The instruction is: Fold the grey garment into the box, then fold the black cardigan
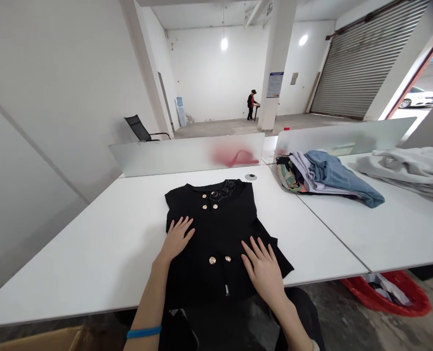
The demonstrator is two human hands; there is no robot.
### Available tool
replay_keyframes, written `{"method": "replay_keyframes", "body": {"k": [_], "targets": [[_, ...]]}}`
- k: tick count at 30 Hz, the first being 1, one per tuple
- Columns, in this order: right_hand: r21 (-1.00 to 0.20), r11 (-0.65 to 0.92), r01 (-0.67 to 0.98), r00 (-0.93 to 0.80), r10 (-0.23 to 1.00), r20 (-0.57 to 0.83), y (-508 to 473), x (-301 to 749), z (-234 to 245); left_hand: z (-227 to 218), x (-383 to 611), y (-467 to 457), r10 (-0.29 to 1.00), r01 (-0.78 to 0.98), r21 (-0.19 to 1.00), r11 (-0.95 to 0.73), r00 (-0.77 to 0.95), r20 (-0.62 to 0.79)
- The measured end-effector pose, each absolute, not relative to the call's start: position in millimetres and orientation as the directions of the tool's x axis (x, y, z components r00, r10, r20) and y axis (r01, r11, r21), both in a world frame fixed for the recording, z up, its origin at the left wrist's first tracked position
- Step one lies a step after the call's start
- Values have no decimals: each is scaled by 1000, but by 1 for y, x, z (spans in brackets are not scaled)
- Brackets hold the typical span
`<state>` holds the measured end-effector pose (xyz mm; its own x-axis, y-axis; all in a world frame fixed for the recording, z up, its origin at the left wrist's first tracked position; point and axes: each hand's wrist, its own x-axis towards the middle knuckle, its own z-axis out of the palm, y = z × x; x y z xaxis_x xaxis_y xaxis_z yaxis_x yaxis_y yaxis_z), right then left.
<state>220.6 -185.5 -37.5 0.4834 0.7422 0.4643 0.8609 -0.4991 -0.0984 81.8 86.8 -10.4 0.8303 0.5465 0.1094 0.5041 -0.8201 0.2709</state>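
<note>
A black short-sleeved garment [216,234] lies flat on the white table [92,258], with gold buttons and a dark floral appliqué at the collar. My left hand [176,239] rests palm down on its left side, fingers spread. My right hand [262,268] presses flat on its lower right part, near the hem. A blue band [144,332] circles my left wrist. The garment's lower end hangs over the table's near edge, out of sight.
A pile of denim and patterned clothes [326,175] and a grey garment [406,168] lie on the table to the right. Frosted partitions [183,155] stand along the far edge. A red basket [384,295] sits on the floor, and a cardboard box [37,341] is at lower left.
</note>
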Motion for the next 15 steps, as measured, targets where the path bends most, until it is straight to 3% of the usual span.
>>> {"method": "replay_keyframes", "body": {"k": [15], "targets": [[-126,-495,860,488,726,485,-188,220,-39,-14,79,88,546,493,296,-818,828,130]]}}
